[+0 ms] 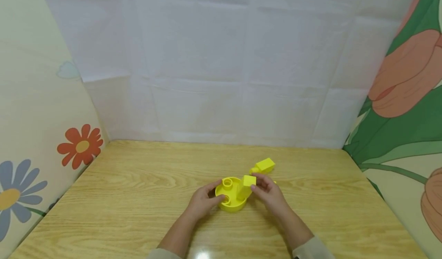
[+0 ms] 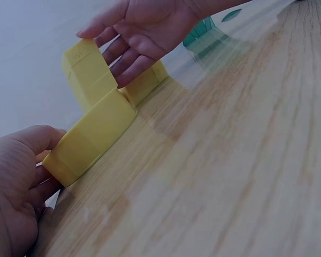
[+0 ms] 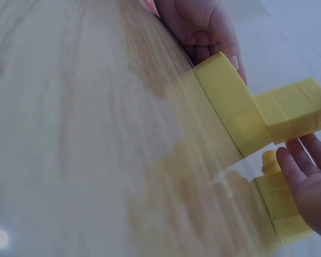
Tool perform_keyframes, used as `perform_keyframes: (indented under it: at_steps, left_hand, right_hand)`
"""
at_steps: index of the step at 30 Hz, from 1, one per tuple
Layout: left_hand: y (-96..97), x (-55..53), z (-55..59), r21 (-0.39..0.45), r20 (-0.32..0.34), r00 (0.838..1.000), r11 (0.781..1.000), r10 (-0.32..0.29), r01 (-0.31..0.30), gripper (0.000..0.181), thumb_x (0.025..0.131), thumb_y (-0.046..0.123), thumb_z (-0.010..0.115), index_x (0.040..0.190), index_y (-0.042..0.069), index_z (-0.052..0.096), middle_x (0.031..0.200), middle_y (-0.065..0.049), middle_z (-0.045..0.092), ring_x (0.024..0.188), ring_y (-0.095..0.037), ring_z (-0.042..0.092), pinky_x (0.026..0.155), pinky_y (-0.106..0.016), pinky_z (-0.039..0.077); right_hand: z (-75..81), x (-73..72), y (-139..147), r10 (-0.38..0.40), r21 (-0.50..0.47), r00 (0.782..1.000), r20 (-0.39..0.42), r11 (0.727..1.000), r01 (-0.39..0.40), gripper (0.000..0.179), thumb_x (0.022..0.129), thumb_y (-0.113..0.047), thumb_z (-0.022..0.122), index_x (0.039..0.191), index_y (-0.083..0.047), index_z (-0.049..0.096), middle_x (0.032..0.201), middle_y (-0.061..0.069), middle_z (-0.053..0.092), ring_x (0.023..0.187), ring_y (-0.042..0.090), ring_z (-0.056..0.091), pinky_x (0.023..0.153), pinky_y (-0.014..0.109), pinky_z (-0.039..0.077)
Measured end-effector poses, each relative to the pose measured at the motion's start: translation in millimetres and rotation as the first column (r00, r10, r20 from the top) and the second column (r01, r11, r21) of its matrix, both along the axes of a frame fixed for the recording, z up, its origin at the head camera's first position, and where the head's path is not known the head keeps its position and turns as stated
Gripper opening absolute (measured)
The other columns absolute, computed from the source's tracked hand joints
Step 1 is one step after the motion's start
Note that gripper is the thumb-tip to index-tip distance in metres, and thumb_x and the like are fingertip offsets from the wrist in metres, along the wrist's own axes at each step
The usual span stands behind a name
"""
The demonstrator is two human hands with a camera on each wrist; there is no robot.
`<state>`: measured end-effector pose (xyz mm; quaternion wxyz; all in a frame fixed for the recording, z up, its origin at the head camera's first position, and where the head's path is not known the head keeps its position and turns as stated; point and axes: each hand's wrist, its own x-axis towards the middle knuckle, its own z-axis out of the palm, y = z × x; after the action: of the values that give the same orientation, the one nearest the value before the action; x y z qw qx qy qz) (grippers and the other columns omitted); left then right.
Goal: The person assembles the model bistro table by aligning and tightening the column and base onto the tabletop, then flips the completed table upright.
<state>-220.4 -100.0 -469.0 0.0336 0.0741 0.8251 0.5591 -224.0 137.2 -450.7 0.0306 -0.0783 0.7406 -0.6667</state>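
Note:
A round, shallow yellow dish [image 1: 232,207] with ring-shaped sockets inside lies on the table, its raised rim upward. My left hand [image 1: 203,201] grips its left side, thumb over the rim by the near socket. A rectangular yellow block [image 1: 246,186] stands up from the dish's right side, leaning slightly. My right hand [image 1: 271,193] pinches this block near its top. In the left wrist view, the upright block [image 2: 88,72] bears small markings and its lower end is hidden behind the dish wall [image 2: 93,136].
A second yellow block [image 1: 265,165] with a rounded knob lies just behind my right hand; in the right wrist view this block [image 3: 282,206] is below the fingers. A wooden table [image 1: 155,167] runs back to a white cloth [image 1: 207,109], with flowered cloths at both sides.

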Motion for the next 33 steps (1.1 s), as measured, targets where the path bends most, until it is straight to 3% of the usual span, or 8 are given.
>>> perform_keyframes:
  at_steps: [7,14,22,33]
  left_hand:
    - [-0.1,-0.3,0.0,0.028,0.006,1.000,1.000,0.003,-0.003,0.060,0.085,0.023,0.075,0.137,0.001,0.055,0.142,-0.020,0.053,0.136,-0.040,0.044,0.114,-0.054,0.033]
    - [-0.1,-0.8,0.0,0.031,0.009,1.000,1.000,0.003,-0.004,0.059,0.085,0.022,0.075,0.136,0.000,0.055,0.141,-0.019,0.055,0.135,-0.039,0.045,0.114,-0.054,0.032]
    - [-0.2,-3.6,0.7,0.050,0.023,1.000,0.999,-0.002,0.000,0.059,0.085,0.020,0.075,0.136,-0.001,0.054,0.142,-0.019,0.054,0.136,-0.040,0.044,0.115,-0.054,0.031]
    - [-1.2,-3.0,-0.7,0.039,0.021,1.000,0.999,-0.012,0.011,0.057,0.088,0.020,0.073,0.138,0.000,0.053,0.142,-0.020,0.053,0.136,-0.040,0.043,0.114,-0.054,0.032]
  right_hand:
    - [-2.6,0.0,-6,-0.066,-0.019,0.998,0.018,0.998,0.066,0.047,0.088,-0.008,0.071,0.133,-0.004,0.056,0.125,0.015,0.062,0.108,0.014,0.059,0.089,0.018,0.050]
    - [-3.4,4.6,-16,-0.162,0.002,0.987,-0.022,0.987,0.162,0.046,0.085,-0.011,0.076,0.127,-0.004,0.059,0.116,0.012,0.064,0.105,0.015,0.058,0.089,0.020,0.049]
    - [-6.9,5.6,-18,-0.182,-0.012,0.982,-0.053,0.983,0.182,0.044,0.084,-0.011,0.076,0.123,-0.002,0.059,0.108,0.008,0.063,0.099,0.012,0.058,0.084,0.019,0.050]
    - [-6.8,8.2,-22,-0.188,-0.023,0.981,-0.050,0.982,0.187,0.045,0.086,-0.010,0.074,0.126,-0.002,0.056,0.114,0.012,0.062,0.101,0.012,0.057,0.088,0.019,0.049]
